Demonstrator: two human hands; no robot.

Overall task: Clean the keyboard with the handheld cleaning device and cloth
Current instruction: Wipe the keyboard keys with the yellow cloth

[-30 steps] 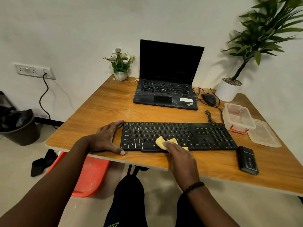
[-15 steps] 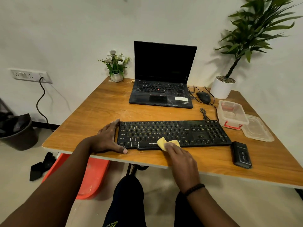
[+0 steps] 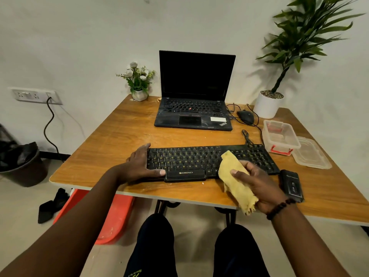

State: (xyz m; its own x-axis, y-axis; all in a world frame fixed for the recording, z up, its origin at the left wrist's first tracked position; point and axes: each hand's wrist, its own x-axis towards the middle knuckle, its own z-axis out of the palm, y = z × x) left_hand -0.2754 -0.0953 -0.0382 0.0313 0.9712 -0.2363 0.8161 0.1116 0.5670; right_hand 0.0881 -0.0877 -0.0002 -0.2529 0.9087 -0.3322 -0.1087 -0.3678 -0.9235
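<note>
Yellow cloth (image 3: 235,178) fills my right hand (image 3: 259,184), thumb and curled fingers gripping it above the right part of the black keyboard (image 3: 199,158), its frayed end hanging past the near edge of the wooden table (image 3: 119,136). My left hand (image 3: 139,166) lies flat with straight fingers against the keyboard's left end, thumb along its front edge, holding nothing. The black handheld cleaning device (image 3: 292,185) sits on the table just beside the keyboard's right end.
</note>
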